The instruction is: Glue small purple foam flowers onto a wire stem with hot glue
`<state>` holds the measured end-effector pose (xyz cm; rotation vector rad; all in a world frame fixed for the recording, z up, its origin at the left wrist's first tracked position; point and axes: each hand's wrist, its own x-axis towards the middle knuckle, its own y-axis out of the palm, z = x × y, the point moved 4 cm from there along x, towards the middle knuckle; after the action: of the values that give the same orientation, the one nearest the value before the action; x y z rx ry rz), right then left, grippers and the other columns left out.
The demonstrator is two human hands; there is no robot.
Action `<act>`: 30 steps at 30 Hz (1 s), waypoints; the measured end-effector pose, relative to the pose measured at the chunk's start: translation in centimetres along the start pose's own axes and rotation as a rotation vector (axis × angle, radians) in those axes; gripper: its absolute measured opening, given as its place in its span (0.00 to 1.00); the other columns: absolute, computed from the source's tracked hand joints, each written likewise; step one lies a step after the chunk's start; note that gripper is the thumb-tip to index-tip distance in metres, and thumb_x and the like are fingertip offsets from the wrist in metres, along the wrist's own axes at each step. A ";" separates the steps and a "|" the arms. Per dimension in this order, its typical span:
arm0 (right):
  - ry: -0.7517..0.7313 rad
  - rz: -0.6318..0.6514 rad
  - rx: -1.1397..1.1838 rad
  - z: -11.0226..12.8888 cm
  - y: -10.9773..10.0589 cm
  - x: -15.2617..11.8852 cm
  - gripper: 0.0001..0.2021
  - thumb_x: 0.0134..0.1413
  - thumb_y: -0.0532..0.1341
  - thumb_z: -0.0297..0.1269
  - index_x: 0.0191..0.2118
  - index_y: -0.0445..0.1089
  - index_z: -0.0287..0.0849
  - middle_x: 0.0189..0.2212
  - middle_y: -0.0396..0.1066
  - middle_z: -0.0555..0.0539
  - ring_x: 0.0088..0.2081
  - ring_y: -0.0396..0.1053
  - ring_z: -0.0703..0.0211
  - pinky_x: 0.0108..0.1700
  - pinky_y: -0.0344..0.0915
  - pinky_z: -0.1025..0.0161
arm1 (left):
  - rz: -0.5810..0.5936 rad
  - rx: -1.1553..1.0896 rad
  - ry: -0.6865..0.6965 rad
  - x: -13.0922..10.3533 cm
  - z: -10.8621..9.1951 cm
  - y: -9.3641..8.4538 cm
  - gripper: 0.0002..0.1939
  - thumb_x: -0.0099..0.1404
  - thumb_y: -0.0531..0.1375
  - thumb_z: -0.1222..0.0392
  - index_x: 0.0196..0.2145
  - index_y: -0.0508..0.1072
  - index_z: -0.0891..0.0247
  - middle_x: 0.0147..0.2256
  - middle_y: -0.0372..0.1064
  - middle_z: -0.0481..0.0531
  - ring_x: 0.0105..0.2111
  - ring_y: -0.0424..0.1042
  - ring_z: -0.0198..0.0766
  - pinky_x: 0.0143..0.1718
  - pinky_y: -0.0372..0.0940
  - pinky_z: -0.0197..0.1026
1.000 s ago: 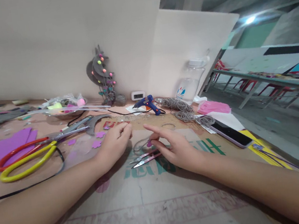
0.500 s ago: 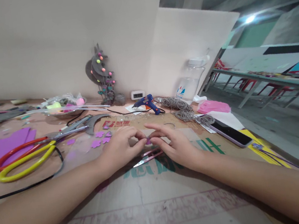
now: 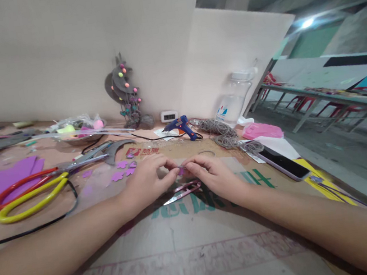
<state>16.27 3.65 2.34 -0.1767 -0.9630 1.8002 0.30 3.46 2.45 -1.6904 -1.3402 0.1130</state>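
Note:
A small purple piece [image 3: 181, 171], its exact shape too small to make out, is pinched between the fingertips of both hands. My left hand [image 3: 150, 176] is closed on it from the left, thumb against forefinger. From the right, my right hand [image 3: 214, 174] grips it the same way. Just below the fingers lie small thread snips [image 3: 181, 193] on the printed cardboard [image 3: 172, 253]. Several purple flower-shaped cutouts [image 3: 118, 176] lie to the left of my left hand.
Large scissors with red and yellow handles [image 3: 31, 195] and purple sheets [image 3: 2, 185] lie left. Behind stand a blue glue gun [image 3: 183, 126], grey cord [image 3: 214, 128], a small clock [image 3: 169, 116] and a water bottle [image 3: 234, 96]. A phone [image 3: 280, 160] rests at right.
My right fingers have closed in, the raised forefinger coming down onto the purple piece. More of the thread snips shows below. My left hand has hardly moved.

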 end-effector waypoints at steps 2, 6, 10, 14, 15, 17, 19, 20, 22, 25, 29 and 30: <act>0.011 0.017 0.003 0.1 0.1 0.0 0.14 0.59 0.52 0.42 0.32 0.70 0.40 0.26 0.71 0.50 0.30 0.68 0.63 0.33 0.62 0.68 | 0.001 0.007 0.005 0.0 0.0 0.0 0.07 0.61 0.55 0.58 0.30 0.71 0.62 0.30 0.71 0.48 0.35 0.68 0.37 0.39 0.58 0.40; 0.045 0.008 0.023 0.1 0.2 0.1 0.10 0.56 0.56 0.40 0.31 0.70 0.40 0.26 0.72 0.51 0.30 0.68 0.63 0.32 0.62 0.69 | 0.015 0.011 0.014 0.0 -0.1 0.0 0.08 0.61 0.55 0.59 0.29 0.72 0.63 0.30 0.70 0.48 0.35 0.67 0.37 0.39 0.58 0.40; 0.036 -0.019 0.010 0.1 0.1 0.1 0.10 0.56 0.56 0.38 0.29 0.70 0.40 0.25 0.71 0.51 0.28 0.68 0.64 0.32 0.61 0.69 | 0.034 -0.007 0.033 -0.1 -0.1 0.1 0.11 0.63 0.54 0.55 0.31 0.72 0.62 0.31 0.71 0.48 0.35 0.67 0.37 0.40 0.58 0.40; 0.012 -0.060 -0.022 0.2 -0.2 0.1 0.10 0.56 0.56 0.38 0.29 0.70 0.40 0.24 0.71 0.51 0.28 0.67 0.64 0.32 0.61 0.69 | 0.029 -0.004 0.025 -0.1 -0.1 0.1 0.13 0.64 0.53 0.54 0.30 0.72 0.63 0.30 0.70 0.48 0.35 0.67 0.36 0.39 0.57 0.40; 0.005 -0.070 -0.031 0.3 -0.2 0.1 0.09 0.56 0.56 0.37 0.28 0.70 0.40 0.24 0.71 0.51 0.28 0.67 0.64 0.33 0.61 0.69 | 0.024 0.002 0.023 -0.1 0.0 0.1 0.12 0.64 0.53 0.54 0.30 0.72 0.63 0.30 0.70 0.48 0.35 0.67 0.36 0.39 0.57 0.40; -0.008 -0.089 -0.052 0.5 -0.3 0.1 0.09 0.55 0.57 0.36 0.28 0.70 0.40 0.25 0.71 0.51 0.29 0.67 0.64 0.33 0.61 0.68 | 0.009 0.017 0.030 -0.1 0.0 0.1 0.11 0.64 0.54 0.55 0.30 0.71 0.63 0.30 0.70 0.48 0.35 0.67 0.36 0.39 0.57 0.40; -0.019 -0.107 -0.071 0.6 -0.4 0.1 0.08 0.55 0.57 0.35 0.28 0.70 0.40 0.24 0.71 0.51 0.29 0.67 0.64 0.33 0.61 0.68 | -0.001 0.032 0.044 -0.1 -0.1 0.1 0.11 0.63 0.54 0.55 0.29 0.71 0.63 0.30 0.69 0.48 0.34 0.66 0.36 0.39 0.57 0.40; -0.022 -0.113 -0.076 0.6 -0.4 0.1 0.08 0.55 0.57 0.35 0.28 0.70 0.40 0.24 0.71 0.51 0.29 0.67 0.64 0.33 0.61 0.68 | 0.002 0.037 0.048 -0.1 -0.1 0.1 0.11 0.63 0.54 0.55 0.29 0.70 0.63 0.30 0.69 0.48 0.34 0.66 0.36 0.39 0.57 0.40; -0.025 -0.117 -0.076 0.7 -0.5 0.0 0.08 0.55 0.57 0.35 0.28 0.70 0.40 0.25 0.71 0.51 0.29 0.68 0.64 0.34 0.61 0.68 | 0.013 0.040 0.052 -0.1 -0.2 0.2 0.11 0.63 0.54 0.55 0.28 0.70 0.63 0.29 0.69 0.48 0.33 0.66 0.36 0.39 0.57 0.40; -0.022 -0.120 -0.063 0.7 -0.5 0.0 0.08 0.55 0.57 0.36 0.28 0.70 0.41 0.25 0.72 0.51 0.29 0.68 0.64 0.34 0.62 0.68 | 0.032 0.039 0.046 -0.1 -0.2 0.3 0.09 0.61 0.56 0.55 0.29 0.70 0.62 0.29 0.69 0.47 0.33 0.67 0.36 0.38 0.57 0.40; -0.013 -0.126 -0.068 0.7 -0.5 0.0 0.09 0.55 0.56 0.36 0.29 0.70 0.41 0.26 0.72 0.51 0.30 0.68 0.63 0.35 0.62 0.67 | 0.047 0.023 0.032 -0.1 0.1 0.5 0.08 0.60 0.58 0.54 0.30 0.71 0.62 0.30 0.71 0.46 0.33 0.67 0.36 0.38 0.57 0.40; -0.017 -0.120 -0.067 0.7 -0.5 -0.1 0.09 0.55 0.56 0.37 0.29 0.70 0.41 0.26 0.72 0.51 0.30 0.68 0.63 0.35 0.62 0.67 | 0.042 0.016 0.033 -0.1 0.1 0.5 0.08 0.61 0.57 0.54 0.31 0.71 0.61 0.31 0.71 0.46 0.34 0.68 0.36 0.39 0.57 0.40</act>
<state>16.23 3.28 3.11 -0.1422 -1.0255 1.6636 0.53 3.43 1.96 -1.7005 -1.2766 0.1200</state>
